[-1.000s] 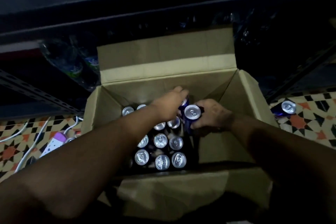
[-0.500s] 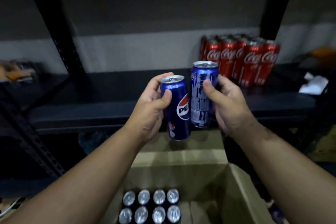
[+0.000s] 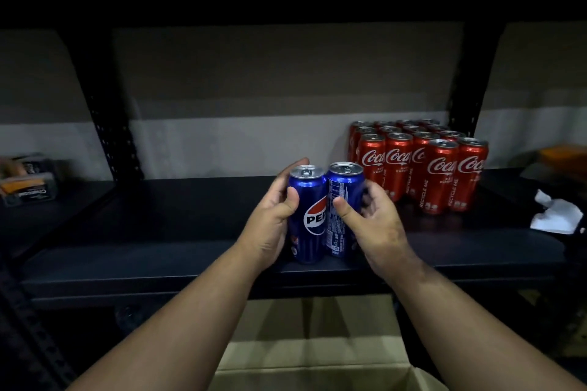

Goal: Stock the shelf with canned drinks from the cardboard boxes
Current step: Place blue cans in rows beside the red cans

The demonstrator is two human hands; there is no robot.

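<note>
We hold 2 blue Pepsi cans upright, touching, at the front of the dark shelf (image 3: 158, 232). Our left hand (image 3: 270, 222) wraps the left Pepsi can (image 3: 307, 216). Our right hand (image 3: 378, 225) wraps the right Pepsi can (image 3: 344, 200). Red Coca-Cola cans (image 3: 419, 168) reading "RECYCLE ME" stand just to the right. The cardboard box (image 3: 311, 359) sits below.

Lifted out of the cardboard box (image 3: 317, 355) a second ago, the two blue cans (image 3: 324, 213) now stand side by side at mid-frame on the shelf (image 3: 158, 232), both hands (image 3: 270, 225) still around them.
</note>
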